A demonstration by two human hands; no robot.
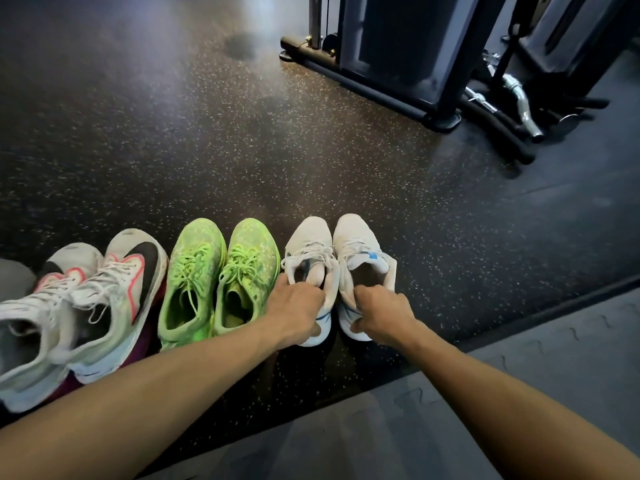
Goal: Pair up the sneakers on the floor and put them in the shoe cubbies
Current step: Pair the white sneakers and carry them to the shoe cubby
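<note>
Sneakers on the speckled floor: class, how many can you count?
6: two white-black-pink sneakers at left, two lime-green sneakers in the middle, two white-blue sneakers at right, one gripped by each hand.

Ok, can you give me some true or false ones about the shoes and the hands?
1. Each hand grips one white sneaker with blue trim: left hand on the left one, right hand on the right one. True.
2. The lime green sneakers are at the far left of the row. False: they are in the middle; the white, black and pink sneakers are leftmost.
3. The green sneakers stand side by side. True.
4. The shoes sit on a wooden shelf. False: they are on the speckled black floor.
</note>
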